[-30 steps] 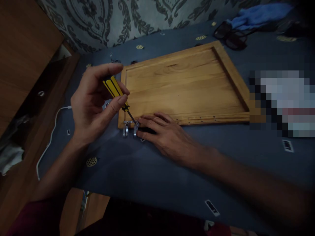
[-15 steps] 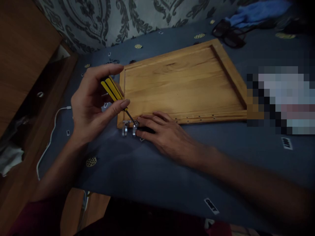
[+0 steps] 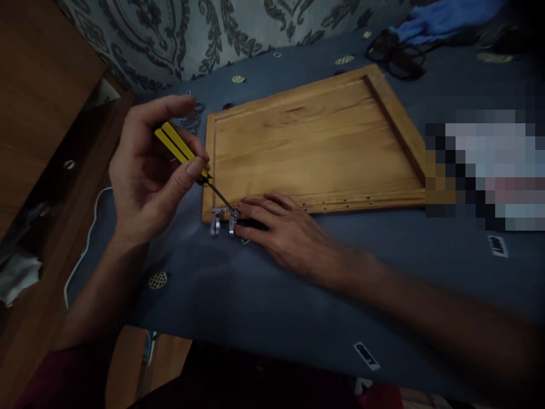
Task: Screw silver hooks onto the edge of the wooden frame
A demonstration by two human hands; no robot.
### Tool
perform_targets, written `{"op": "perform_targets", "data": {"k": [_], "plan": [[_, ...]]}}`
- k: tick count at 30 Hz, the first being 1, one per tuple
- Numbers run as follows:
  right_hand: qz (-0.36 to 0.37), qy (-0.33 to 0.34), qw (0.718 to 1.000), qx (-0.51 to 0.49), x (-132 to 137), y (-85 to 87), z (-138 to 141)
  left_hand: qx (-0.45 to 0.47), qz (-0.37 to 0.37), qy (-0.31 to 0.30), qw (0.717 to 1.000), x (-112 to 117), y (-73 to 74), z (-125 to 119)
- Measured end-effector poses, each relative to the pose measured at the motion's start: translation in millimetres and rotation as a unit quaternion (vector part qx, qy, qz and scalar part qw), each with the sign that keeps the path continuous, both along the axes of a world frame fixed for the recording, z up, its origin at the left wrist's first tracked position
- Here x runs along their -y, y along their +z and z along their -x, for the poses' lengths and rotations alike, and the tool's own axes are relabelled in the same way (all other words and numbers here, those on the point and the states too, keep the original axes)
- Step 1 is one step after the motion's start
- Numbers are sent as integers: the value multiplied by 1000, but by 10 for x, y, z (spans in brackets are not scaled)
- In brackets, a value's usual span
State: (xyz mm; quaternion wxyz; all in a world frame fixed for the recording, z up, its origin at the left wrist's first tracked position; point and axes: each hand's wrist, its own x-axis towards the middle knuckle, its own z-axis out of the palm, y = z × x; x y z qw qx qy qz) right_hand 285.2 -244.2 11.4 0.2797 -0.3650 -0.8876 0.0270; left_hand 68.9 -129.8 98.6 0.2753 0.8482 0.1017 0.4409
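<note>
My left hand [image 3: 147, 165] grips a screwdriver [image 3: 176, 145] with a yellow and black handle, thumb along the handle and index finger raised off it. Its thin shaft slants down to the right, the tip at a small shiny metal bracket [image 3: 216, 224] with two curved loops. This bracket sits on the near left edge of a framed wooden panel [image 3: 298, 147], its loops hanging over the edge. My right hand [image 3: 285, 233] lies over that edge, with thumb and index fingertips against the bracket's right loop and the other fingers flat on the wood.
Small dark holes run along the panel's near edge. Sunglasses [image 3: 395, 57] and a blue cloth [image 3: 451, 20] lie at the back right, a blurred-out item [image 3: 489, 170] at the right. A white cable [image 3: 87, 247] runs along the left side of the patterned blue cloth surface [image 3: 255, 307].
My left hand has shifted left and slightly up, and the screwdriver leans over more, its tip staying at the bracket. My right hand and the panel hold their place.
</note>
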Motion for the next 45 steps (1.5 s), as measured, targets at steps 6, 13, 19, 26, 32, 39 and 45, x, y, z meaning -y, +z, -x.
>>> {"op": "perform_targets", "data": {"k": [6, 13, 19, 26, 32, 39, 45], "plan": [[-7, -1, 1000, -7, 8, 3, 2, -15, -18, 67, 997, 136, -20, -66], [-10, -7, 1000, 1, 0, -10, -1, -36, -55, 71, 995, 77, -49, -43], [-4, -2, 1000, 6, -4, 5, 4, -65, -91, 44, 993, 39, -39, -29], [1, -6, 1000, -1, 4, -2, -1, -61, -83, 82, 991, 137, -21, -69], [-2, -3, 1000, -5, 0, -4, 9, -50, -69, 119, 989, 167, -12, -72], [2, 4, 1000, -7, -6, 17, 2, -93, -81, 57, 991, 121, 50, -35], [7, 3, 1000, -11, 0, -5, 6, -82, -17, 86, 993, 213, 51, -60]]}}
